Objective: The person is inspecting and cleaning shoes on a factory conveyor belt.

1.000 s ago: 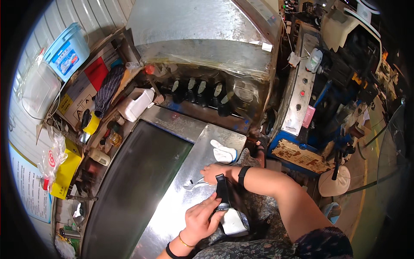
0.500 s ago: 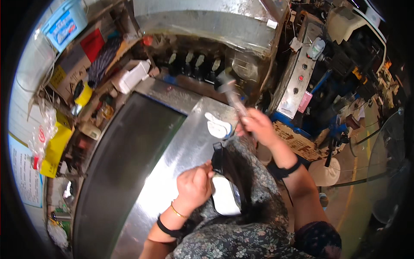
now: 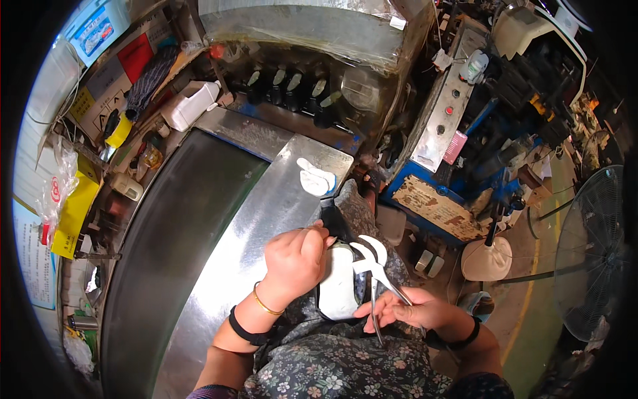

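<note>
A black shoe, its pale underside (image 3: 335, 286) facing up, lies on my lap over a dark floral apron (image 3: 332, 372). My left hand (image 3: 294, 263) is closed with its fingers pinched at the shoe's edge, near the narrow black end; the fingertips are partly hidden. In my right hand (image 3: 405, 309) is a pair of metal pincers (image 3: 374, 269), its handles between the fingers. The curved jaws are spread and point up beside the shoe's right edge. A white cloth-like piece (image 3: 315, 178) rests on the metal table's corner, just beyond the shoe.
A dark conveyor belt (image 3: 186, 246) runs along the metal table (image 3: 219, 266) at left. Several black shoes (image 3: 292, 90) stand on a rack ahead. Cluttered shelves with a white jug (image 3: 191, 105) line the left. At right are a blue machine (image 3: 425, 206) and a large fan (image 3: 591, 253).
The hammer has left my right hand, which now holds pincers and has come down and nearer the lap. My left hand remains at the shoe. The view has shifted slightly.
</note>
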`<state>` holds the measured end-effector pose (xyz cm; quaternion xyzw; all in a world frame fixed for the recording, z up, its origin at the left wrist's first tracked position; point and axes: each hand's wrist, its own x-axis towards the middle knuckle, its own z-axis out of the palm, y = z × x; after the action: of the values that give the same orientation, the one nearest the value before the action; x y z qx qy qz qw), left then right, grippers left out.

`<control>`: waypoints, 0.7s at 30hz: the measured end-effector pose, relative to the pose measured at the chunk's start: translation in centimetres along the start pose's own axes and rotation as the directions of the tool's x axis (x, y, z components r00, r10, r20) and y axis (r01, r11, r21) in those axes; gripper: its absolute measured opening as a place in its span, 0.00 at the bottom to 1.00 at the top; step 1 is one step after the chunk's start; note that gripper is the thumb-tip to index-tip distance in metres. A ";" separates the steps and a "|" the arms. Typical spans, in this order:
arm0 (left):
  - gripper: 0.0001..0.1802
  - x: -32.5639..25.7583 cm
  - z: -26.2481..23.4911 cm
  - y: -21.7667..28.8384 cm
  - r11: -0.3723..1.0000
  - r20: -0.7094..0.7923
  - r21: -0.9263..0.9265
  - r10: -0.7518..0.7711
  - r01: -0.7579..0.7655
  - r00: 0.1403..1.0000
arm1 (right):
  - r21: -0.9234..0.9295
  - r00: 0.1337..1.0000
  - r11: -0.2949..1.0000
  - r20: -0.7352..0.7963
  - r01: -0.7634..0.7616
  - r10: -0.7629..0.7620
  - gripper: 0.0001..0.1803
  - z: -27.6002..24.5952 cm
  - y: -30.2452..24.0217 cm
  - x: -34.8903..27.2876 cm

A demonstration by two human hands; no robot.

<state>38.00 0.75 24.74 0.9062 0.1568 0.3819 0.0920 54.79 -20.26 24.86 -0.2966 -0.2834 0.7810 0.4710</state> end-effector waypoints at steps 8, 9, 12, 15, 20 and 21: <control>0.05 0.3 1.0 2.2 1.000 -0.059 -0.007 -0.015 0.014 0.998 | 0.290 0.997 0.957 0.079 -0.031 0.009 0.17 -0.2 -0.6 0.3; 0.05 0.3 1.1 2.3 0.998 -0.098 -0.051 -0.031 0.026 0.995 | 0.287 0.997 0.957 0.075 -0.033 0.012 0.17 -0.1 -0.8 0.0; 0.09 0.3 1.1 2.1 0.976 -0.067 -0.193 -0.118 0.103 0.991 | 0.265 0.995 0.962 -0.055 -0.061 0.079 0.16 -0.5 -1.2 -0.6; 0.20 -0.7 1.9 1.7 0.905 0.039 -0.381 -0.190 0.190 0.981 | -0.513 0.920 0.839 -0.391 -0.180 -0.042 0.12 -0.9 0.1 -0.1; 0.23 -1.0 4.3 1.3 0.853 0.062 -0.496 -0.152 0.162 0.986 | -0.770 0.793 0.637 -0.393 -0.009 -0.465 0.06 -2.8 6.6 2.0; 0.25 -1.0 4.5 1.3 0.831 0.070 -0.532 -0.148 0.162 0.987 | -0.813 0.755 0.582 -0.377 0.007 -0.536 0.06 -2.6 7.1 2.8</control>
<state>40.87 -1.04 21.31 0.8335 0.1157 0.3899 0.3740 51.58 -20.08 17.40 -0.6443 -0.4723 0.3615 0.4808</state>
